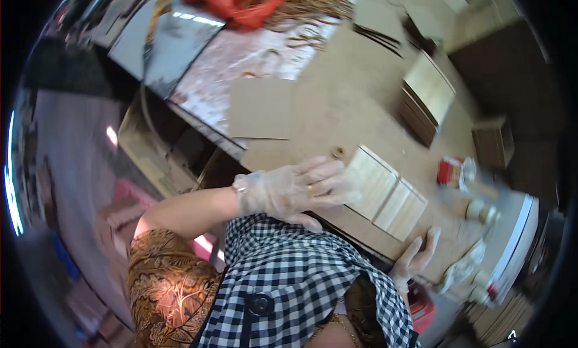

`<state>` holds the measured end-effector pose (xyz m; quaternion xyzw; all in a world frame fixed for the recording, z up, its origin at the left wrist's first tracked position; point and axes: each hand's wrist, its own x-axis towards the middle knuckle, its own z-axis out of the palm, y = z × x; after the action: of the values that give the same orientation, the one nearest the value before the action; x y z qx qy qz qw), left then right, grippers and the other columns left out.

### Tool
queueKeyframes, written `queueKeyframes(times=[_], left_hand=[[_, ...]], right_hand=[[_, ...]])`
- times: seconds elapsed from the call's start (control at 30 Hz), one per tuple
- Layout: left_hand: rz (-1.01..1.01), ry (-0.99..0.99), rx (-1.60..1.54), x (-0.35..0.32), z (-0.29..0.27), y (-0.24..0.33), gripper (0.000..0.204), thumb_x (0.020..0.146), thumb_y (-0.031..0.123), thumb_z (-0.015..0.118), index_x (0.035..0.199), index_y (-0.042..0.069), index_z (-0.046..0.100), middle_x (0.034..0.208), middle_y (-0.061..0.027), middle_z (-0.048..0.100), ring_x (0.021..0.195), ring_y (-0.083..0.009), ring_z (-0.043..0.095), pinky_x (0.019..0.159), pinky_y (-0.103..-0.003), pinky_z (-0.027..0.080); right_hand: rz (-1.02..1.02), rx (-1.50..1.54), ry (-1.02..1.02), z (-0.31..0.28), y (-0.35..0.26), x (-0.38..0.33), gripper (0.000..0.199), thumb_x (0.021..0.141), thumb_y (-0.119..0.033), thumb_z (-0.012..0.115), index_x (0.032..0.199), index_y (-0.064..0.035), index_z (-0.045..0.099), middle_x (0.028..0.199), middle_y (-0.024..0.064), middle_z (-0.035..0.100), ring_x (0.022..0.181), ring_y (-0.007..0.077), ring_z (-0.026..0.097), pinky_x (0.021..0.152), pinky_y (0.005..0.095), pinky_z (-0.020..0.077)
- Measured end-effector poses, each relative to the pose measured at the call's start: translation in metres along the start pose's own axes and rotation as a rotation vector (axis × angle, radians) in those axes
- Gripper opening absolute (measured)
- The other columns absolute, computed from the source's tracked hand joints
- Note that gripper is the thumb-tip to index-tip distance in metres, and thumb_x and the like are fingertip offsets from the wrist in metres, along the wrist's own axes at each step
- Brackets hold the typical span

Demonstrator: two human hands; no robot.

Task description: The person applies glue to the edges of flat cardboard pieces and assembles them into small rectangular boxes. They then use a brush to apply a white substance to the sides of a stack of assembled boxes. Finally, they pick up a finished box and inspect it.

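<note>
A pale wooden slatted panel or flat box (pixel 367 185) lies near the front edge of the brown table, with a dark line or band running across it. Over its left end hovers my left hand (pixel 295 188) in a thin clear glove, fingers stretched out and slightly blurred; whether the fingertips touch the wood I cannot tell. Right of the panel, by the table edge, is my right hand (pixel 418 254), also gloved, its thumb and fingers apart with nothing between them. Just beyond the left hand sits a small brown ring (pixel 338 151).
A square cardboard sheet (pixel 262 107) lies at left, with a pile of rubber bands (pixel 307 11) and a red bag (pixel 235 5) behind. A wood-topped stack (pixel 430 89) stands far right. Nearer are a red-and-white packet (pixel 451 170), a whitish bottle (pixel 481 211) and a crumpled cloth (pixel 466 267).
</note>
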<state>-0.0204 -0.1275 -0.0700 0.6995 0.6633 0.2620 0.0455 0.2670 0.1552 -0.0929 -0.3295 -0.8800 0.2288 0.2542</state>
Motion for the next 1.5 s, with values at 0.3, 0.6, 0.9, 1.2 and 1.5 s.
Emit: queueKeyframes(times=[0.3, 0.6, 0.9, 1.2, 1.5], left_hand=[[-0.138, 0.065, -0.224, -0.006, -0.002, 0.001, 0.081, 0.083, 0.052, 0.064, 0.147, 0.009, 0.037, 0.146, -0.0221, 0.040, 0.140, -0.0403, 0.030, 0.117, -0.054, 0.021], [-0.297, 0.571, -0.211, -0.062, -0.004, 0.041, 0.067, 0.091, 0.041, 0.059, 0.146, 0.009, 0.037, 0.153, -0.0187, 0.033, 0.143, -0.0384, 0.027, 0.118, -0.051, 0.021], [-1.765, 0.742, -0.015, -0.393, -0.021, 0.279, 0.045, 0.084, 0.007, 0.056, 0.129, 0.006, 0.054, 0.084, -0.0170, 0.063, 0.084, -0.0365, 0.059, 0.079, -0.047, 0.045], [-2.254, 1.300, 0.104, -0.457, 0.100, 0.433, 0.035, 0.089, 0.021, 0.060, 0.120, 0.006, 0.062, 0.092, -0.0170, 0.065, 0.084, -0.0373, 0.061, 0.078, -0.046, 0.048], [-2.224, 1.333, -1.226, -0.492, 0.098, 0.418, 0.045, 0.086, 0.027, 0.068, 0.124, 0.003, 0.060, 0.113, -0.0129, 0.066, 0.105, -0.0219, 0.062, 0.093, -0.033, 0.048]], right_hand=[[-0.208, -0.277, -0.064, 0.001, 0.004, 0.012, 0.041, 0.099, -0.019, 0.052, 0.130, 0.0073, 0.051, 0.134, 0.0261, 0.052, 0.124, 0.0403, 0.049, 0.108, 0.0454, 0.0373], [-0.375, -0.358, -0.270, 0.022, -0.052, 0.016, 0.037, 0.098, -0.020, 0.055, 0.124, 0.0067, 0.055, 0.121, 0.0233, 0.058, 0.110, 0.0381, 0.056, 0.097, 0.0452, 0.0440], [-0.283, -0.086, -0.953, 0.107, -0.299, -0.022, 0.051, 0.091, -0.018, 0.066, 0.130, 0.0058, 0.044, 0.101, 0.0186, 0.062, 0.086, 0.0277, 0.061, 0.084, 0.0400, 0.0492], [-0.192, -0.336, -0.999, 0.167, -0.428, -0.062, 0.039, 0.080, -0.025, 0.072, 0.106, 0.0027, 0.062, 0.096, 0.0218, 0.069, 0.095, 0.0347, 0.067, 0.089, 0.0433, 0.0505], [-0.488, -0.284, -1.445, 0.287, -0.592, -0.248, 0.037, 0.080, -0.026, 0.071, 0.103, 0.0020, 0.063, 0.095, 0.0216, 0.069, 0.095, 0.0342, 0.067, 0.088, 0.0429, 0.0509]])
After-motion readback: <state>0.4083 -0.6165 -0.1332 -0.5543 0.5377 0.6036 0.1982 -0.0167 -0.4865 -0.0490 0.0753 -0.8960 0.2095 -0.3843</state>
